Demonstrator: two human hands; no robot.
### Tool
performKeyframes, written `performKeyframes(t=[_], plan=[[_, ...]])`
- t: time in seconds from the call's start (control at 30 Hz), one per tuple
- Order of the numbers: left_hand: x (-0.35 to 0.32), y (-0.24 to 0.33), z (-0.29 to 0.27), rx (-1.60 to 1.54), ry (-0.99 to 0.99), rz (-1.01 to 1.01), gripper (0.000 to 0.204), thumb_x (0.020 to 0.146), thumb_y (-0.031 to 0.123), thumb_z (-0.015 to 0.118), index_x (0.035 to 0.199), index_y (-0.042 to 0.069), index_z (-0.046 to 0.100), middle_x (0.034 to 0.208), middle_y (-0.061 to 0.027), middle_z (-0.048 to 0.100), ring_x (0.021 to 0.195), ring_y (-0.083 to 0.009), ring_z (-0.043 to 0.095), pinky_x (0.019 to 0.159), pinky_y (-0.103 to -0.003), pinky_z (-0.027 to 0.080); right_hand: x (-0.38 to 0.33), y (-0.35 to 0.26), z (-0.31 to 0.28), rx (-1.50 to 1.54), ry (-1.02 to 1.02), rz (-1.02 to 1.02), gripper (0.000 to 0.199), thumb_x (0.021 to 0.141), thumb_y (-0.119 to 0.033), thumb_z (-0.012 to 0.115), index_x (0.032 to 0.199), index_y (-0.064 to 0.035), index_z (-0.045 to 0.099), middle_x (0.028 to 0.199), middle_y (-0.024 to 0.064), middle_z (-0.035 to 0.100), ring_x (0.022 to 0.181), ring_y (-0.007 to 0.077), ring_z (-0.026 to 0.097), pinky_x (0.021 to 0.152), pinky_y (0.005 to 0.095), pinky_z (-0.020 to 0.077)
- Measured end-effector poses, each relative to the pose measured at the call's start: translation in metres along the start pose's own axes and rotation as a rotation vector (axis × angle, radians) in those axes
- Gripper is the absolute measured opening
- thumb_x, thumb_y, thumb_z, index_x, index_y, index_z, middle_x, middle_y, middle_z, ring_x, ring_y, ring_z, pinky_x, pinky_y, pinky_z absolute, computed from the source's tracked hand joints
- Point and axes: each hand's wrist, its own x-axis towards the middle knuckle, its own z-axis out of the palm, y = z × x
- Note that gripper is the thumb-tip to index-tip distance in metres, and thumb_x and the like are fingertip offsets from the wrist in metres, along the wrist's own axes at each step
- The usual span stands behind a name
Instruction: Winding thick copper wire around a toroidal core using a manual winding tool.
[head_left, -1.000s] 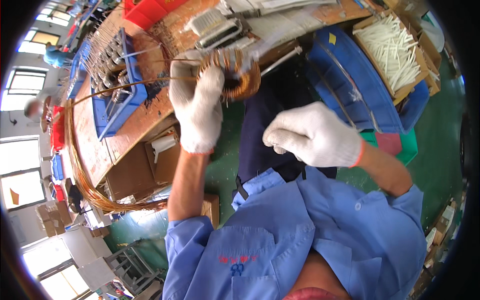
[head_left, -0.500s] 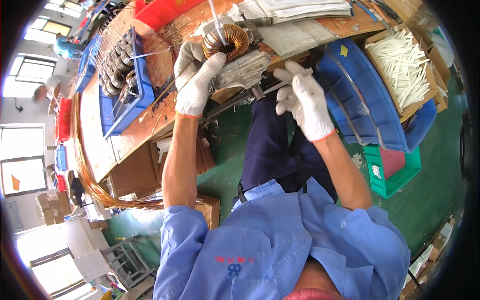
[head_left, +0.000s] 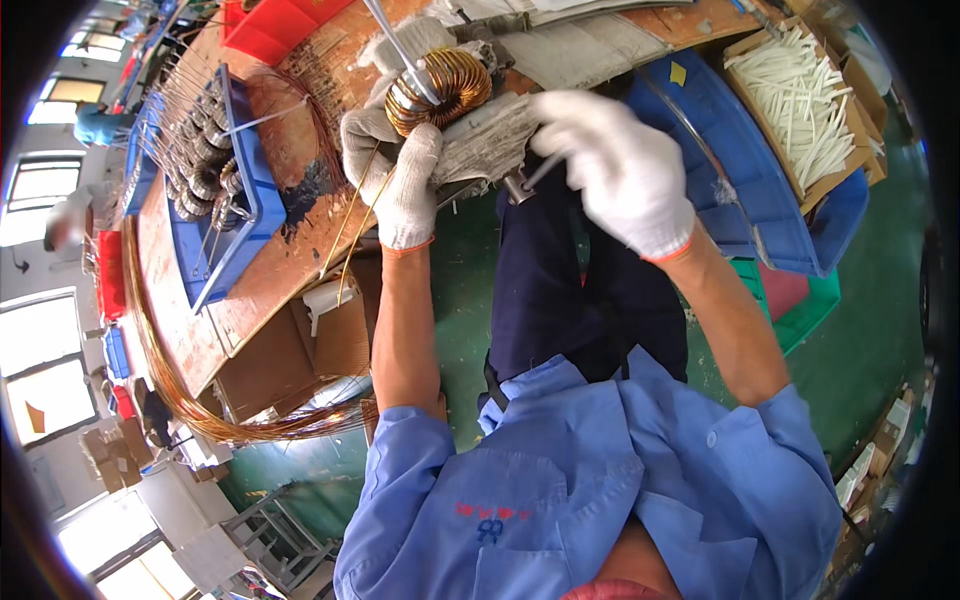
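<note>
My left hand (head_left: pixel 400 185), in a white knit glove, grips the lower left of a copper-wound toroidal coil (head_left: pixel 440 88). Two long copper wire ends (head_left: pixel 352 225) come down beside its thumb. A pale rod (head_left: pixel 398 45) stands slanted in the coil's hole. Just below the coil, a padded, cloth-wrapped vise (head_left: pixel 485 140) projects from the bench. My gloved right hand (head_left: pixel 625 170) is smeared by motion at the vise's right, beside its thin metal handle bar (head_left: pixel 545 172); whether its fingers close on the bar is hidden.
On the bench's left, a blue tray (head_left: pixel 262 190) holds several finished coils. A red bin (head_left: pixel 280 28) stands behind. To the right, a blue crate (head_left: pixel 700 165) carries a carton of white strips (head_left: pixel 795 100). A copper wire bundle (head_left: pixel 150 330) hangs over the bench's left end.
My right hand has swung up and left toward the vise, and the handle bar has turned. My left hand stays at the coil. The view has shifted slightly.
</note>
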Motion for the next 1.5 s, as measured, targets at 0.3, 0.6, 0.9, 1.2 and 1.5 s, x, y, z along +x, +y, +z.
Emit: performKeyframes(t=[0.3, 0.6, 0.9, 1.2, 1.5], plan=[[-0.064, 0.047, -0.064, 1.109, 0.264, -0.167, 0.043, 0.095, 0.012, 0.084, 0.134, 0.004, 0.068, 0.124, -0.0132, 0.07, 0.093, -0.0164, 0.069, 0.087, -0.034, 0.057, -0.116, -0.012, 0.073, 0.835, 0.251, 1.152, 0.044, 0.122, -0.039, 0.044, 0.148, -0.0057, 0.053, 0.074, 0.009, 0.07, 0.041, 0.0099, 0.05, 0.037, 0.0256, 0.0421], [-0.024, 0.058, -0.12, 1.561, 0.089, -0.366, 0.04, 0.092, 0.032, 0.085, 0.121, 0.005, 0.076, 0.108, -0.02, 0.078, 0.099, -0.0382, 0.076, 0.089, -0.045, 0.059, -0.123, -0.097, 0.102, 0.556, -0.132, 1.009, 0.017, 0.112, -0.011, 0.062, 0.123, -0.0016, 0.071, 0.085, 0.006, 0.075, 0.057, 0.0083, 0.061, 0.054, 0.027, 0.0492], [-0.029, 0.074, -0.127, 1.035, 0.24, -0.544, 0.03, 0.096, 0.026, 0.081, 0.105, -0.003, 0.081, 0.088, -0.0124, 0.079, 0.071, -0.019, 0.073, 0.063, -0.035, 0.058, -0.006, -0.062, 0.19, 0.668, -0.314, 1.124, 0.039, 0.109, -0.027, 0.071, 0.13, 0.006, 0.067, 0.101, 0.0128, 0.077, 0.065, 0.0152, 0.073, 0.051, 0.0287, 0.0597], [-0.028, 0.075, -0.125, 0.923, 0.287, -0.587, 0.03, 0.097, 0.021, 0.08, 0.108, -0.007, 0.078, 0.086, -0.0121, 0.075, 0.058, -0.0183, 0.069, 0.043, -0.035, 0.054, -0.007, -0.047, 0.204, 1.034, -0.218, 1.224, 0.028, 0.107, -0.021, 0.072, 0.105, 0.0067, 0.074, 0.088, 0.0147, 0.078, 0.052, 0.0157, 0.066, 0.042, 0.0312, 0.0555], [-0.026, 0.072, -0.129, 0.869, 0.285, -0.604, 0.03, 0.094, 0.021, 0.083, 0.106, -0.007, 0.08, 0.089, -0.0069, 0.077, 0.076, -0.0113, 0.068, 0.065, -0.029, 0.058, 0.011, -0.055, 0.214, 1.047, -0.284, 1.319, 0.021, 0.105, -0.016, 0.071, 0.107, 0.0052, 0.07, 0.085, 0.0133, 0.076, 0.054, 0.0175, 0.066, 0.042, 0.0332, 0.0519]])
